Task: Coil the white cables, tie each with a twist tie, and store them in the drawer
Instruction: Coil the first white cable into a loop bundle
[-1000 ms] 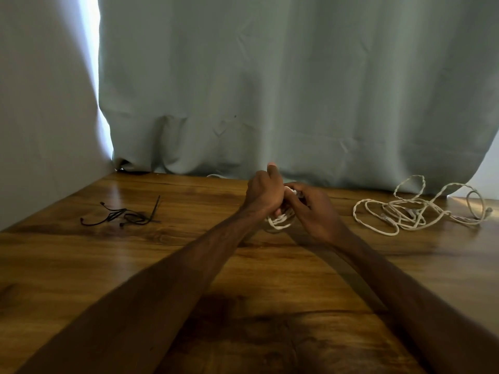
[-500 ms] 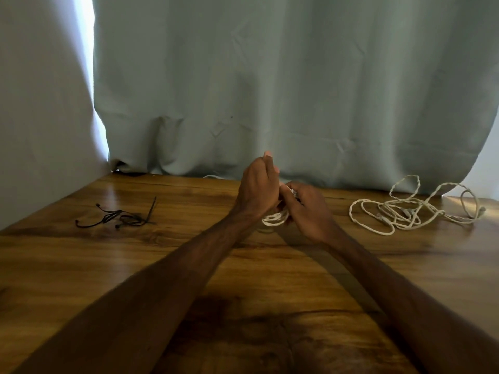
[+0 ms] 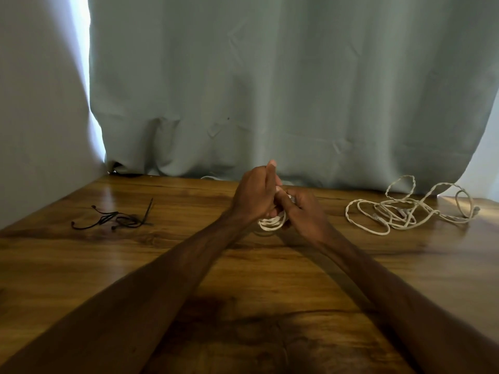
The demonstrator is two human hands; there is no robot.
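Observation:
A small coil of white cable [image 3: 272, 224] hangs between my two hands above the middle of the wooden table [image 3: 81, 265]. My left hand [image 3: 253, 195] grips the coil from the left, one finger pointing up. My right hand [image 3: 305, 211] holds it from the right, fingers curled round its top. Most of the coil is hidden by my fingers. A loose tangle of white cable [image 3: 405, 211] lies on the table at the right. Several black twist ties [image 3: 118, 220] lie at the left. No drawer is in view.
A grey-green curtain [image 3: 270, 90] hangs along the table's back edge. A pale wall closes the left side. A bit of white cable [image 3: 209, 177] peeks from under the curtain behind my hands.
Both hands stay together on the coil. My left hand rose a little and sits slightly lower again. The loose cable and ties have not moved.

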